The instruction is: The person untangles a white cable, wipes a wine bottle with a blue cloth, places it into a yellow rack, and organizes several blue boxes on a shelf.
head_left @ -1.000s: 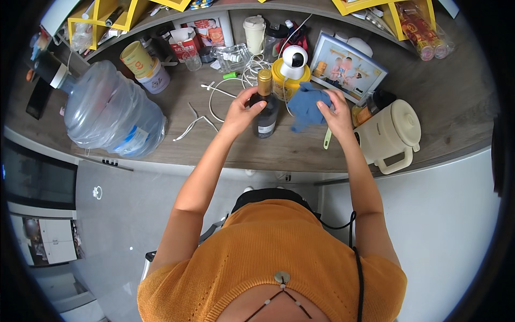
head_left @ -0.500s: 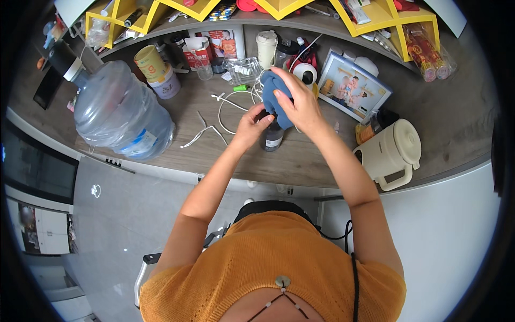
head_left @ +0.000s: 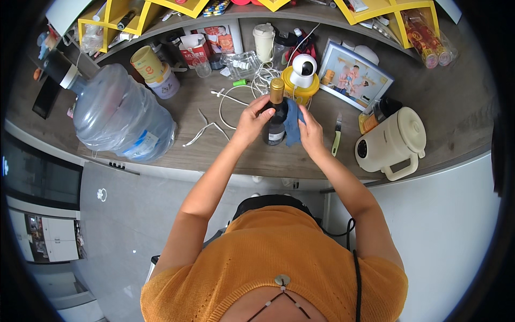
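Observation:
A dark glass bottle with a gold foil-covered neck and a pale label stands near the desk's front edge. My left hand is closed round its upper body from the left. On the other side my right hand grips a blue cloth, which hangs against the bottle's right side. The cloth hides part of the bottle. Right of my right hand, a small knife with a green handle lies on the desk.
A large water jug stands at the left. Behind the bottle are tangled white cables and a white camera on a yellow tub. A framed photo and a cream kettle are at the right. Yellow shelves line the back.
My right hand has brought the blue cloth down from the bottle's top to its right side. The gold neck, the camera and the knife now show. My left hand stays on the bottle.

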Available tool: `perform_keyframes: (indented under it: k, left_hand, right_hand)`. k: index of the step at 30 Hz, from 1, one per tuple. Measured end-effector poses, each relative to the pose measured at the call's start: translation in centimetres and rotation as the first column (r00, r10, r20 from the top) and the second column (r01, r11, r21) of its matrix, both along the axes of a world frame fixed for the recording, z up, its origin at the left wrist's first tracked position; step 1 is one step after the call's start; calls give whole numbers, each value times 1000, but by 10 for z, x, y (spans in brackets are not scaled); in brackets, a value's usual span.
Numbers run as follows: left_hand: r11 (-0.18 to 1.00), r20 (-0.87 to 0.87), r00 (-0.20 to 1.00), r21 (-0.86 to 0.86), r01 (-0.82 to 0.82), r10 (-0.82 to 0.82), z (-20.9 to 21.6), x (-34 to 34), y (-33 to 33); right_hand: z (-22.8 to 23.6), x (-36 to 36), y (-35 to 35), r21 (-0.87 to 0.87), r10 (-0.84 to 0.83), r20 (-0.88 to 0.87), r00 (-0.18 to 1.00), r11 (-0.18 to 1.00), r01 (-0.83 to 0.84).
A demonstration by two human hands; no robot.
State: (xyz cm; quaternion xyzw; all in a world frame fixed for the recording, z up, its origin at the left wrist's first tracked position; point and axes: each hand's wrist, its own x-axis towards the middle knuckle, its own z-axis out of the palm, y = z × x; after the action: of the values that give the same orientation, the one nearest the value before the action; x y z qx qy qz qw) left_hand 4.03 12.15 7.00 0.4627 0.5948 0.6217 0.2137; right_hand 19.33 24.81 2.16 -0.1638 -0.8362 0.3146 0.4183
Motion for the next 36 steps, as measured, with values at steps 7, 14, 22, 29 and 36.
perform_keyframes:
  k: [7, 14, 22, 29, 36]
  left_hand:
    - [990, 110, 988, 99, 98, -109, 37, -11, 5]
    - [981, -92, 981, 75, 179, -171, 70, -6, 11]
    - [982, -51, 982, 41, 185, -183, 68, -8, 11]
    - [954, -54, 953, -52, 295, -298, 81, -17, 4]
    - [958, -34, 960, -80, 274, -277, 79, -17, 6]
  right_hand:
    - [55, 3, -7, -112, 51, -5, 999, 992, -51]
    - [46, -8, -20, 131, 40, -73, 997, 991, -30]
    - [-34, 17, -12, -65, -6, 67, 998, 998, 11]
    - [58, -11, -37, 119, 33, -191, 981, 993, -10]
    - [21, -7, -38, 300, 77, -87, 993, 953, -48]
